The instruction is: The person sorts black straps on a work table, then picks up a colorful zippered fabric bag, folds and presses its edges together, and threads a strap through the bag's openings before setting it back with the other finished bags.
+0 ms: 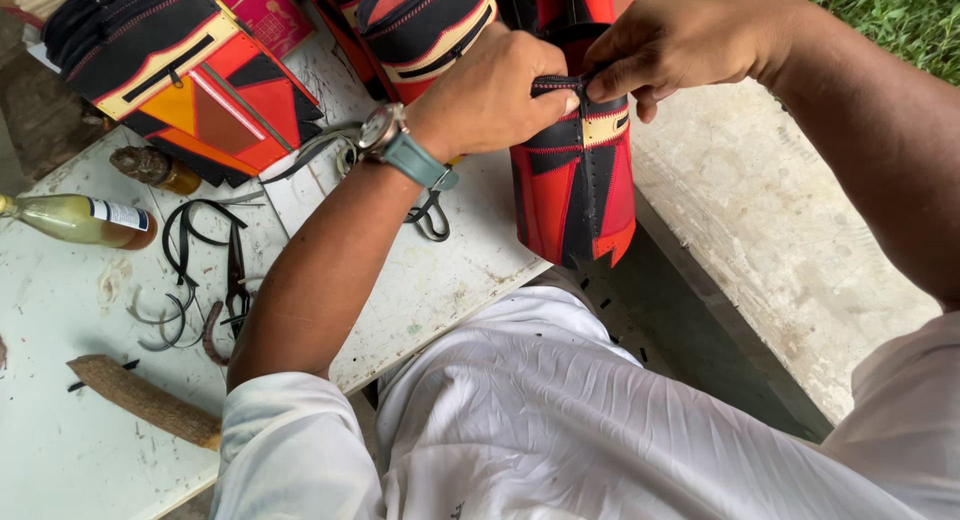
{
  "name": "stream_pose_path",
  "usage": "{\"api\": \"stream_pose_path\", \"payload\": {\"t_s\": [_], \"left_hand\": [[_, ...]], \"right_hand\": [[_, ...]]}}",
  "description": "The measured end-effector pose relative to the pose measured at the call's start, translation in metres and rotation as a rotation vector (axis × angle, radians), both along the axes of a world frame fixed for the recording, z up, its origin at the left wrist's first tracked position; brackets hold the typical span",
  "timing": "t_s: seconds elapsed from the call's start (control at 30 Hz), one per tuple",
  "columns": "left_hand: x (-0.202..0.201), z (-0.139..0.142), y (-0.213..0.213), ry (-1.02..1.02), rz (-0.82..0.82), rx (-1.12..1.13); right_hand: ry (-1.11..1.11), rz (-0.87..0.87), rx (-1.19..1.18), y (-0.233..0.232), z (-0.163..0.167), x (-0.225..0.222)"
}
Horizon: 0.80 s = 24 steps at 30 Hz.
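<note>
We see the left hand (490, 95) and right hand (665, 45) pinched together on the top edge of a red-and-black leather panel (575, 195); its long axis hangs straight down below both grips.

Soft, even daylight fills the picture. Shadows are faint and there is almost no glare. The middle looks sharp, and the edges are a little blurry.

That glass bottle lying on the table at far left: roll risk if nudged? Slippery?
The bottle lies on its side, round-bodied, so it probably rolls if pushed across its axis. Glass looks smooth, perhaps slick. About half full of pale liquid, so likely weighty, and contents would shift.
</note>
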<state>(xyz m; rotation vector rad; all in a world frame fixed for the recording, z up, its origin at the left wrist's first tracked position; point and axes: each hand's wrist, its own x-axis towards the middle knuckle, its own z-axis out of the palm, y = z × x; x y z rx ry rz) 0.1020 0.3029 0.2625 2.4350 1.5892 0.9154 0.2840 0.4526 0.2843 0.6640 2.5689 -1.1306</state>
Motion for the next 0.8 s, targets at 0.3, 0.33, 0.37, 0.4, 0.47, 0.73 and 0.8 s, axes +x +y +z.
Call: {"api": "stream_pose_path", "payload": {"t_s": [0.3,0.33,0.37,0.4,0.47,0.73,0.8], "left_hand": [[-0.007,-0.008,-0.001,-0.004,0.178,-0.264],[-0.004,-0.011,0.001,0.002,0.185,-0.2],[-0.001,-0.014,0.002,0.007,0.195,-0.138],[0.001,-0.016,0.003,0.003,0.232,-0.094],[0.002,-0.021,0.002,-0.001,0.306,-0.001],[-0.03,-0.03,-0.011,-0.231,0.081,-0.164],[-0.024,-0.035,-0.009,-0.21,0.148,-0.12]], "right_hand": [[0.087,0.011,-0.116,0.012,-0.015,-0.012],[0.094,-0.013,-0.091,0.007,-0.014,-0.014],[0.099,0.001,-0.03,0.001,-0.014,-0.019],[0.107,0.016,0.031,-0.005,-0.014,-0.024],[0.138,0.06,0.08,-0.013,-0.011,-0.028],[0.145,0.138,0.133,-0.012,0.003,-0.012],[0.187,0.183,0.285,-0.018,-0.005,-0.015]]}}
